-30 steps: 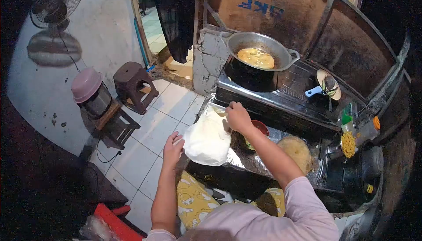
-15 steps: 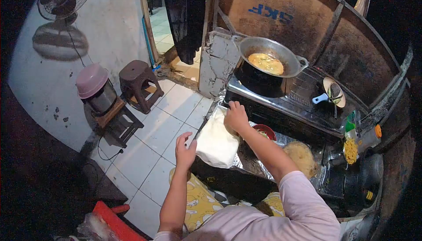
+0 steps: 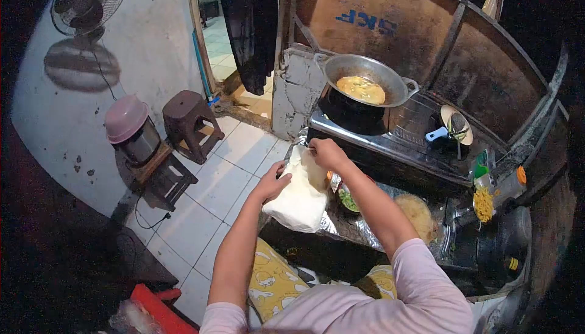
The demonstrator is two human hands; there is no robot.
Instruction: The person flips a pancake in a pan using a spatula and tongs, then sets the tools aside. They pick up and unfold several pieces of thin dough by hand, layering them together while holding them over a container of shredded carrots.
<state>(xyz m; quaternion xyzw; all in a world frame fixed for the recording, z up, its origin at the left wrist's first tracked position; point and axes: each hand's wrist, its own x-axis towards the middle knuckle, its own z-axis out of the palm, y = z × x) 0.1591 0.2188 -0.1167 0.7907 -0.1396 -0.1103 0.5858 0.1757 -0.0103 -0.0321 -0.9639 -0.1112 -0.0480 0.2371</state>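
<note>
A white tray or sheet holding pale, doughy-looking material (image 3: 300, 203) lies in front of me on the low foil-lined surface. My left hand (image 3: 272, 183) rests at its left edge, the fingers bent against it. At its upper right, my right hand (image 3: 326, 153) has its fingers pinched at the far rim; what they hold is hidden. Just right of it, partly behind my right forearm, is a bowl of chopped greens (image 3: 348, 200). A round, tan, flat item (image 3: 415, 212) lies further right. Beyond my hands, a yellow fritter (image 3: 361, 90) sits in a metal wok (image 3: 396, 78).
The wok stands on a stove (image 3: 390, 136) with a blue-handled utensil (image 3: 437, 133) at its right. Further right hangs a bag of yellow bits (image 3: 483, 204). Brown stool (image 3: 184, 112), pink-lidded pot (image 3: 126, 119) and red chair (image 3: 155, 309) are at the left.
My left hand has moved up and right onto the white item's edge. The bowl now shows more of its greens below my right forearm. The view has shifted slightly.
</note>
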